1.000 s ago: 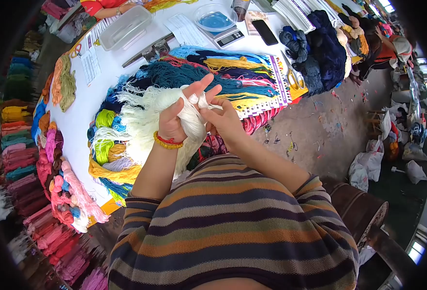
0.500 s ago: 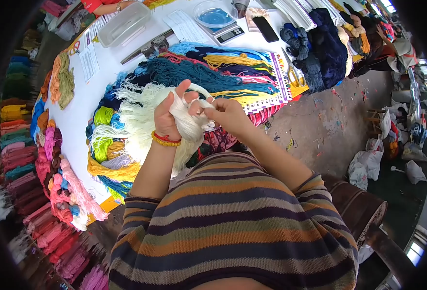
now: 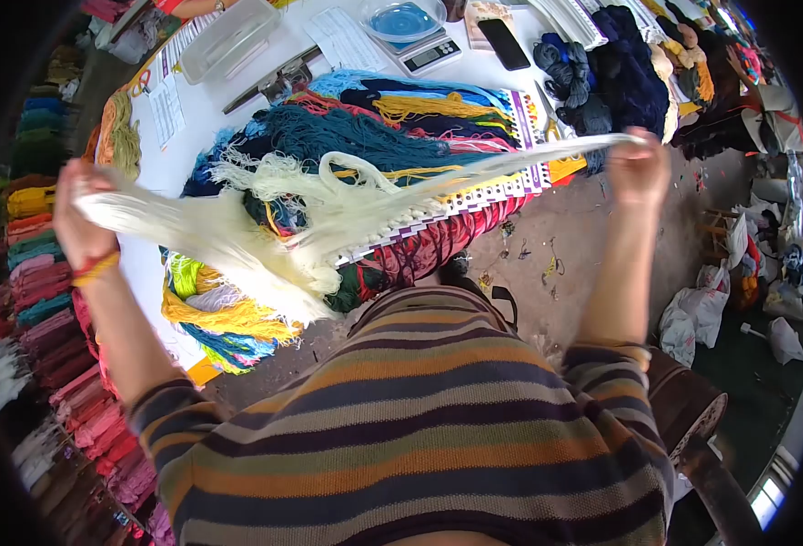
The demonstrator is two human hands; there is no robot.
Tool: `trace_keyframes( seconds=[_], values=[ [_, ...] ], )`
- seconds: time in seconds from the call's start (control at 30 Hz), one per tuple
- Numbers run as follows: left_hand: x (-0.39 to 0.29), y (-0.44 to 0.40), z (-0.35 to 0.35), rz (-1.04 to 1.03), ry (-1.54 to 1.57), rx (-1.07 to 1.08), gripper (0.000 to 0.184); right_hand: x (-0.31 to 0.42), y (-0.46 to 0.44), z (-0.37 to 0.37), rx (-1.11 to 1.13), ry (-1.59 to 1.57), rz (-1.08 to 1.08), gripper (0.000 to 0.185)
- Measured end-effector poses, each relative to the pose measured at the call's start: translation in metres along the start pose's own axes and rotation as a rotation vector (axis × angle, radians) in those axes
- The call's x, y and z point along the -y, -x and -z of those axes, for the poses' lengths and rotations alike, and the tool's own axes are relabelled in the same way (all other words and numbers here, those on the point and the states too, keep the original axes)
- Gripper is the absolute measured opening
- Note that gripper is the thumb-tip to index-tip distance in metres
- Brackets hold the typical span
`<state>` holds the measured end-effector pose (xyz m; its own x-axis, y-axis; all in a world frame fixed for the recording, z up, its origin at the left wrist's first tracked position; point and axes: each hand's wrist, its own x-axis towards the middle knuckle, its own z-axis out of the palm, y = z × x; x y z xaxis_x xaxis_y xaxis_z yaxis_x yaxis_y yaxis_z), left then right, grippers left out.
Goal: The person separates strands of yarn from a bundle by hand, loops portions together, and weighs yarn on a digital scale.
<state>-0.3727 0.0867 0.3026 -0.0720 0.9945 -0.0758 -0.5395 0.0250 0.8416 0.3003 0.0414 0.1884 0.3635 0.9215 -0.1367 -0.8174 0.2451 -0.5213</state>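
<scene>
Far out on the left, my left hand (image 3: 85,214) is closed round a thick bundle of white yarn (image 3: 178,232). My right hand (image 3: 640,171), blurred, is raised on the right and pinches the end of a thinner length of the same yarn. Between my hands the white strands dip in a wide V over the table's front edge. A loose loop and frayed white ends lie on the teal yarn (image 3: 347,135) in the middle. Other coloured hanks (image 3: 224,305) are heaped below the white bundle. A white card strip with holes (image 3: 530,136) runs along the yarn's right end.
On the white table are a clear plastic box (image 3: 230,41), a digital scale (image 3: 424,53) with a blue-bottomed dish, a black phone (image 3: 504,44) and dark navy yarn (image 3: 621,73). Coloured yarn stacks (image 3: 46,264) stand left. White bags (image 3: 695,309) sit on the floor at right.
My hands were together over the white yarn at the middle. They have swung wide apart, left and right, drawing the white strands out between them.
</scene>
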Motion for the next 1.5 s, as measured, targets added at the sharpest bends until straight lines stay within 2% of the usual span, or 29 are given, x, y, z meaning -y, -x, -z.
trace_keyframes(
  seconds=[0.03, 0.07, 0.1, 0.13, 0.17, 0.2, 0.27, 0.3, 0.33, 0.37, 0.43, 0.47, 0.5, 0.53, 0.63, 0.77, 0.8, 0.83, 0.9, 0.93, 0.97, 1.0, 1.07, 1.13, 1.2, 1.27, 1.33, 1.37, 1.5],
  values=[
    [-0.032, -0.010, 0.005, -0.026, -0.087, 0.034, 0.020, 0.033, 0.000, -0.013, -0.123, 0.148, 0.150, 0.006],
    [-0.064, -0.021, 0.010, 0.008, -0.015, 0.002, 0.021, 0.078, -0.015, -0.001, 0.003, 0.038, 0.082, 0.004],
    [-0.094, -0.033, 0.020, 0.058, 0.031, 0.055, 0.022, 0.115, -0.025, 0.000, -0.077, 0.154, 0.233, 0.006],
    [-0.103, -0.033, 0.000, 0.033, -0.024, 0.101, 0.023, 0.151, -0.030, 0.005, 0.101, 0.154, 0.215, 0.007],
    [-0.100, -0.033, -0.016, 0.035, -0.055, 0.142, 0.023, 0.171, -0.031, 0.001, 0.145, 0.284, 0.334, 0.010],
    [-0.090, -0.031, -0.033, 0.037, -0.086, 0.184, 0.022, 0.184, -0.033, -0.007, 0.160, 0.269, 0.324, 0.013],
    [-0.020, -0.017, -0.072, 0.011, -0.186, 0.147, 0.018, 0.162, -0.029, -0.026, 0.026, 0.420, 0.412, 0.018],
    [0.025, -0.011, -0.083, -0.108, -0.451, -0.092, 0.016, 0.145, -0.030, -0.028, -0.002, 0.519, 0.413, 0.020],
    [0.070, -0.007, -0.081, 0.001, -0.365, -0.005, 0.015, 0.118, -0.029, -0.024, 0.062, 0.567, 0.319, 0.020],
    [0.120, -0.001, -0.078, 0.169, -0.212, 0.085, 0.015, 0.074, -0.019, -0.034, -0.121, 0.756, 0.418, 0.020],
    [0.217, 0.029, -0.084, 0.354, -0.154, 0.038, 0.018, 0.019, -0.021, 0.005, -0.061, 0.910, 0.222, 0.018],
    [0.260, 0.041, -0.084, 0.437, -0.151, 0.054, 0.020, -0.009, -0.011, 0.015, -0.059, 1.173, 0.165, 0.017],
    [0.303, 0.053, -0.084, 0.521, -0.150, 0.069, 0.022, -0.039, -0.007, 0.037, -0.045, 1.125, 0.083, 0.018],
    [0.322, 0.067, -0.116, 0.693, -0.224, -0.036, 0.019, -0.064, -0.001, 0.056, -0.008, 1.138, -0.075, 0.018],
    [0.388, 0.081, -0.134, 0.820, -0.190, 0.002, 0.019, -0.126, 0.019, 0.094, 0.111, 1.323, -0.355, 0.026],
    [0.433, 0.082, -0.161, 0.827, -0.447, 0.051, 0.022, -0.173, 0.036, 0.124, 0.279, 1.384, -0.447, 0.029],
    [0.441, 0.079, -0.163, 0.851, -0.606, 0.135, 0.035, -0.179, 0.035, 0.129, 0.347, 1.457, -0.482, 0.030],
    [0.448, 0.072, -0.163, 0.855, -0.606, 0.131, 0.035, -0.182, 0.034, 0.134, 0.348, 1.456, -0.488, 0.030],
    [0.458, 0.054, -0.167, 0.892, -1.157, 0.458, 0.037, -0.189, 0.031, 0.142, 0.468, 1.584, -0.365, 0.031],
    [0.486, 0.046, -0.145, 0.875, -1.250, 0.514, 0.056, -0.187, 0.027, 0.138, 0.454, 1.615, -0.384, 0.031],
    [0.501, 0.031, -0.136, 0.820, -1.206, 0.464, 0.055, -0.187, 0.024, 0.135, 0.459, 1.617, -0.387, 0.031],
    [0.510, 0.023, -0.131, 0.767, -1.163, 0.415, 0.054, -0.187, 0.021, 0.134, 0.490, 1.631, -0.376, 0.031],
    [0.467, 0.014, -0.160, 0.503, -0.959, 0.111, 0.051, -0.192, 0.020, 0.138, 0.524, 1.645, -0.374, 0.031],
    [0.451, -0.008, -0.157, 0.340, -0.602, -0.186, 0.030, -0.202, 0.012, 0.138, 0.866, 1.699, -0.100, 0.031],
    [0.429, -0.013, -0.148, 0.392, -0.409, -0.238, 0.021, -0.212, -0.018, 0.123, 0.712, 1.754, -0.212, 0.031],
    [0.424, 0.006, -0.145, 0.540, -0.340, -0.073, 0.018, -0.216, -0.049, 0.119, 0.459, 1.629, 0.128, 0.031],
    [0.427, 0.042, -0.159, 0.697, -0.433, 0.015, 0.019, -0.197, -0.054, 0.091, 0.258, 1.470, 0.065, 0.029],
    [0.435, 0.061, -0.167, 0.787, -0.481, -0.001, 0.019, -0.189, -0.048, 0.089, 0.265, 1.474, 0.030, 0.029],
    [0.473, 0.088, -0.150, 0.792, -0.569, -0.019, 0.022, -0.175, 0.011, 0.113, 0.472, 1.672, -0.343, 0.026]
  ],
)
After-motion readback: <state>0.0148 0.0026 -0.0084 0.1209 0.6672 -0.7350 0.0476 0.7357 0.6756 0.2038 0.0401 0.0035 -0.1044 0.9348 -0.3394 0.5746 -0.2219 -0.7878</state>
